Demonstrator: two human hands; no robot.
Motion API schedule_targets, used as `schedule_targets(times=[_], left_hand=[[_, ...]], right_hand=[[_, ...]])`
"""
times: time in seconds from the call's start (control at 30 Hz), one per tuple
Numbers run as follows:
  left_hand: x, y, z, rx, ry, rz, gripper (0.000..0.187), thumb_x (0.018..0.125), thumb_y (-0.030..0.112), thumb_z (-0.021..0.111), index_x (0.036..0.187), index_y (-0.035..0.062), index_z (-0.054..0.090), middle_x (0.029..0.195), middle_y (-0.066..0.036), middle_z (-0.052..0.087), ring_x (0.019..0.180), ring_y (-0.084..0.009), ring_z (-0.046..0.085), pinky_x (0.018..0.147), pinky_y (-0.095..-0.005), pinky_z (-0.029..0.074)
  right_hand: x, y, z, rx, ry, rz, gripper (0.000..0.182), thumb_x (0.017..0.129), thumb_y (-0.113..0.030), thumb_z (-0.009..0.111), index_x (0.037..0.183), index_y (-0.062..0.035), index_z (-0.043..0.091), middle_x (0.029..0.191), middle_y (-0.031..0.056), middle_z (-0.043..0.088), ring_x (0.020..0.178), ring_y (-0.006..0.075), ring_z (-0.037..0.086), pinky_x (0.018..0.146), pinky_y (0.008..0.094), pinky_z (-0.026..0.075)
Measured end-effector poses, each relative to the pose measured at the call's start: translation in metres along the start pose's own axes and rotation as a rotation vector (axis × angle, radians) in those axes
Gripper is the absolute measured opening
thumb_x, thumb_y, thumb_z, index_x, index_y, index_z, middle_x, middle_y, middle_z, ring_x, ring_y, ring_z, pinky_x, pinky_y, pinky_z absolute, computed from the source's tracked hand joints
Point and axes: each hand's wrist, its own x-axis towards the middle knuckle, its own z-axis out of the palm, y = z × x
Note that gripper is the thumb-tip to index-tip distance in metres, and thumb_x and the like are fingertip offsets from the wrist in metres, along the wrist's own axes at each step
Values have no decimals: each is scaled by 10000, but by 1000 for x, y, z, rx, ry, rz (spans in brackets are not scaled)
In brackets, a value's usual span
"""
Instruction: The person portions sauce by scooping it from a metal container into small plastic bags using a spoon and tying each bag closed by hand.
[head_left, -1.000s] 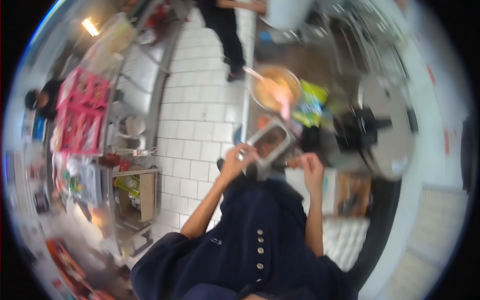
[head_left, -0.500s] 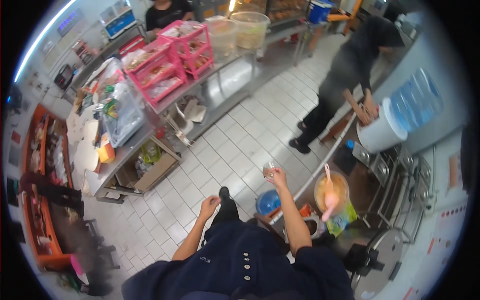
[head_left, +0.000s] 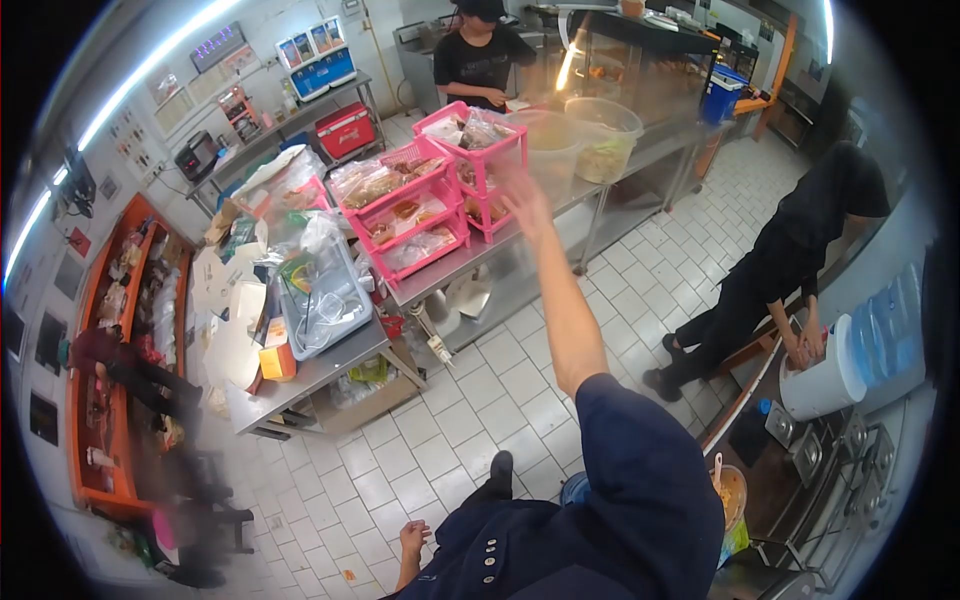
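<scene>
My right hand reaches forward over the metal counter, just beside the pink tiered racks. It is blurred, but its fingers look stretched out and I see nothing held in them. Small clear bags of food fill the rack tiers. Low by my left side, my left hand hangs over the tiled floor, fingers loosely bent and apart, touching nothing. Beyond my right hand stand two large translucent tubs on the counter.
Behind the counter stands a person in black. Another person bends by a white water dispenser at right. A grey-blue crate and cardboard pieces lie on the counter's left end. Orange shelves line the left.
My view has shifted up towards the counter. My right arm has swung out from near my body to the racks. The small clear bag it held is no longer visible in it.
</scene>
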Motion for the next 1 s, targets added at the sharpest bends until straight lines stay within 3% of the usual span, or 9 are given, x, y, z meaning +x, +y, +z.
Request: schedule_targets(times=[0.1, 0.23, 0.37, 0.43, 0.53, 0.63, 0.7, 0.8, 1.0], left_hand=[[3, 13, 17, -13, -41, -86, 268, 933, 264, 649, 1091, 49, 629, 924, -102, 718, 842, -192, 696, 613, -326, 514], [80, -10, 19, 429, -420, 539, 271, 941, 220, 609, 1067, -3, 698, 963, -122, 722, 897, -198, 674, 778, -339, 546], [139, 33, 48, 438, -758, 264, 225, 920, 101, 549, 1025, -10, 714, 941, -95, 723, 872, -197, 675, 756, -295, 540], [161, 70, 77, 1085, -894, 625, 239, 913, 109, 489, 928, 23, 712, 873, -70, 714, 798, -170, 663, 659, -284, 513], [181, 119, 114, 733, -884, 367, 367, 983, 371, 524, 795, 82, 651, 793, -55, 687, 710, -150, 634, 583, -300, 458], [155, 166, 173, 866, -775, 370, 390, 982, 444, 542, 837, 92, 625, 778, -51, 673, 719, -142, 652, 540, -280, 452], [118, 176, 213, 823, -711, 339, 459, 953, 541, 560, 843, 98, 599, 834, -40, 677, 795, -145, 649, 666, -303, 473], [55, 169, 260, 850, -796, 371, 444, 964, 528, 552, 923, 90, 611, 901, -38, 684, 860, -161, 668, 715, -316, 475], [-23, 103, 285, 974, -1096, 521, 363, 999, 434, 546, 975, 85, 642, 928, -33, 693, 861, -146, 676, 699, -299, 474]], right_hand=[[-46, 15, 11, -287, -211, 96, 295, 999, -270, 559, 1193, -49, 586, 1091, 100, 677, 973, 222, 679, 820, 367, 570], [-186, 63, -105, -891, -276, 202, 72, 902, -124, 653, 916, -76, 705, 880, 31, 721, 814, 116, 657, 679, 290, 537], [-392, -10, -169, -1113, -291, 529, 195, 952, -203, 629, 1007, -37, 715, 984, 46, 728, 860, 100, 654, 726, 281, 534], [-489, -74, -167, -795, -6, 414, 205, 942, -236, 661, 949, -35, 697, 964, 66, 717, 895, 130, 663, 718, 284, 532], [-606, -167, -199, -819, 222, -171, 153, 978, -153, 595, 1011, -25, 673, 1058, 82, 696, 953, 149, 655, 794, 296, 539], [-711, -258, -186, -845, 831, -494, 148, 982, -147, 589, 1062, -37, 649, 1013, 53, 695, 906, 122, 632, 785, 264, 504], [-777, -283, -213, -1005, 1124, -708, 162, 988, -164, 584, 1064, -37, 650, 1006, 54, 695, 849, 123, 642, 757, 268, 512], [-848, -271, -272, -1005, 1511, -693, 170, 989, -178, 586, 1048, -33, 651, 1023, 70, 698, 808, 123, 649, 717, 273, 515], [-872, -213, -368, -1559, 1245, -287, 238, 823, -116, 731, 1046, -93, 653, 978, 107, 673, 872, 248, 648, 784, 352, 521]])
